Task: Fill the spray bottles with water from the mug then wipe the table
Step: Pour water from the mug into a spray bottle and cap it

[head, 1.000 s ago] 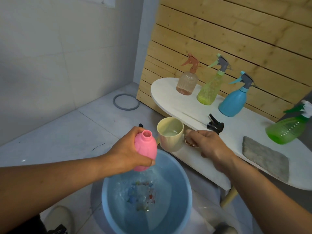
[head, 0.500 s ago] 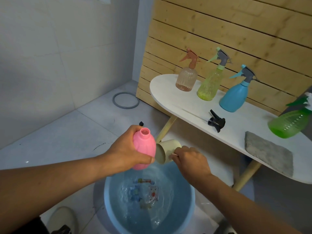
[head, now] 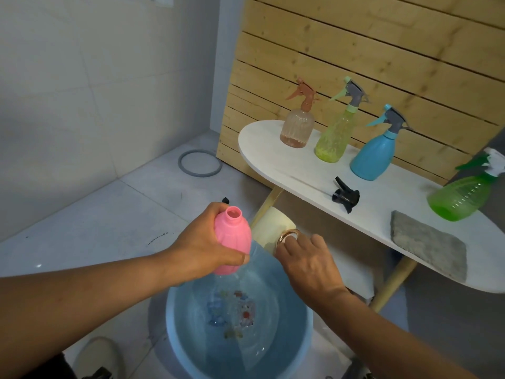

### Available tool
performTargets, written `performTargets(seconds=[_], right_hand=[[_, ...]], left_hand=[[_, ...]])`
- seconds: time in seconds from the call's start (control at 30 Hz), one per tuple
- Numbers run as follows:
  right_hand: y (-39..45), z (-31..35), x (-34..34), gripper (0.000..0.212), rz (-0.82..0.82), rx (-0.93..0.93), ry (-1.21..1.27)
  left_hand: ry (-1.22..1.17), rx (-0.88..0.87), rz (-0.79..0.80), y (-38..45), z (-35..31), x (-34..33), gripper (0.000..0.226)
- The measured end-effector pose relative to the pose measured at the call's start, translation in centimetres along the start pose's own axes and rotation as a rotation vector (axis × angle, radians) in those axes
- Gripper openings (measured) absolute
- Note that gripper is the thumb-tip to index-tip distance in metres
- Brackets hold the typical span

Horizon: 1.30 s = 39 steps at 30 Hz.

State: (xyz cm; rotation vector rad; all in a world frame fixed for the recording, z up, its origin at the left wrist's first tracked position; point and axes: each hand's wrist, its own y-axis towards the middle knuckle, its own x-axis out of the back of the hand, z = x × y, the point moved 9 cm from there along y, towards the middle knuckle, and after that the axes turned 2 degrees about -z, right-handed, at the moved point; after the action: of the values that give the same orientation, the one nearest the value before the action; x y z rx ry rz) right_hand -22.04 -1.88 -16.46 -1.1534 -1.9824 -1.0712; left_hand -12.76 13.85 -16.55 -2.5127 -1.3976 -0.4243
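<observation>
- Head view, looking down over a blue basin (head: 191, 351) of water on the floor, both forearms reaching in from the bottom edge.
- Left hand (head: 203, 243) is wrapped around the pink bottle (head: 232, 242): fingers behind it, thumb across the lower front. Bottle is capless, neck open and tilted up-left, held above the basin's far rim.
- Right hand (head: 308, 259) grips the cream mug (head: 273, 228) by its gold handle (head: 287, 236). Mug is just right of the pink bottle, tipped away from the camera; its mouth isn't visible, so can't tell what's in it.
- Basin has a coloured print on the bottom showing through the water.
- White oval desk (head: 287, 165) stands beyond the hands, on wooden legs, against a slatted wood wall.
- On the desk, left to right along the back: peach spray bottle (head: 297, 127), yellow-green spray bottle (head: 334, 138), blue spray bottle (head: 375, 154), all upright with trigger heads on.
- Green spray bottle (head: 461, 196) at the right end, leaning over to the right.
- Loose black spray head (head: 345, 196) lies on the desk in front of the blue one.
- Grey cloth (head: 429, 244) lies flat near the desk's front edge, below the green bottle.
- Grey ring (head: 199, 166) on the floor tiles by the wall corner.
- A shoe (head: 95, 356) shows at the bottom left.
</observation>
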Motion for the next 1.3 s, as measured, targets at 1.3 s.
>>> performTargets(seconds=[1.3], right_hand=[[17.0,-18.2,-5.7,0.037,0.214,-1.0,1.454]], left_hand=[[-0.23,-0.058,-0.026,7.1,-7.5,0.0,0.088]])
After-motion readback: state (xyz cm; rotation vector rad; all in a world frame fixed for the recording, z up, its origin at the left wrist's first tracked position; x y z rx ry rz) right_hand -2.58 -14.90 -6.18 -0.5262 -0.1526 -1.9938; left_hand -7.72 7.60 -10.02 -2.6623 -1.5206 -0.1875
